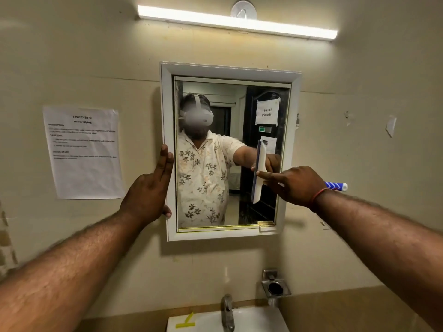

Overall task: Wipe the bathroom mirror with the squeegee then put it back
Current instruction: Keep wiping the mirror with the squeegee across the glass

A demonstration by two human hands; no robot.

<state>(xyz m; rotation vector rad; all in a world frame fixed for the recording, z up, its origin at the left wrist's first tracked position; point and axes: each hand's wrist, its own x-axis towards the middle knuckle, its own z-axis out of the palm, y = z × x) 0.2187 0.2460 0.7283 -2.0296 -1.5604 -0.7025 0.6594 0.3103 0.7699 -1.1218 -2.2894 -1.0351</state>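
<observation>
Head view suggests mid-wipe: right hand (294, 185) grips squeegee (260, 173) on mirror (227, 70), left hand (148, 188) rests flat-fingered on its frame; putting back remains.

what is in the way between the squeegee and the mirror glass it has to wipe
Nothing visible. The right hand holds the squeegee apparently against the mirror glass on its right side; the left hand rests on the frame at its left edge, off the glass.

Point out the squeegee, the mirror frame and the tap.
squeegee (261, 156): head view, on the white blade.
mirror frame (230, 71): head view, on the top rail.
tap (227, 310): head view, on the metal body.
</observation>
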